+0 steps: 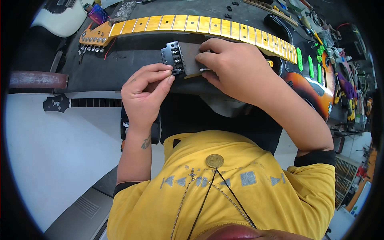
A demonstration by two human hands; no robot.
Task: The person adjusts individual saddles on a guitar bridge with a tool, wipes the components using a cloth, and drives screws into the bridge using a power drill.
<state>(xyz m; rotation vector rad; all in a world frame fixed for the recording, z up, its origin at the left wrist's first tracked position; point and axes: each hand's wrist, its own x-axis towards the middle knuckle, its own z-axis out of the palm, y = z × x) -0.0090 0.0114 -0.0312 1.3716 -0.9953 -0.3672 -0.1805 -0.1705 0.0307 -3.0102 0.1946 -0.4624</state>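
Note:
A dark metal guitar bridge (174,56) with a row of small saddles lies at the bench's near edge, against a flat grey-brown block (191,56). My left hand (145,86) is closed at its near end, thumb and forefinger pinching a small dark metal piece there. Across the block rests my right hand (236,66), its fingers curled around a thin metal tool (204,69); only a short shiny bit of it shows, and the rest is hidden in the palm. Just beyond both hands stretches a guitar neck (192,23) with a maple fretboard.
On the right lies the sunburst guitar body (316,94) with bright green pickup covers (311,66). A black-headed guitar neck (92,103) is at the left, below the bench. Brushes and loose tools crowd the far right; a purple lighter-like object (98,14) stands near the headstock.

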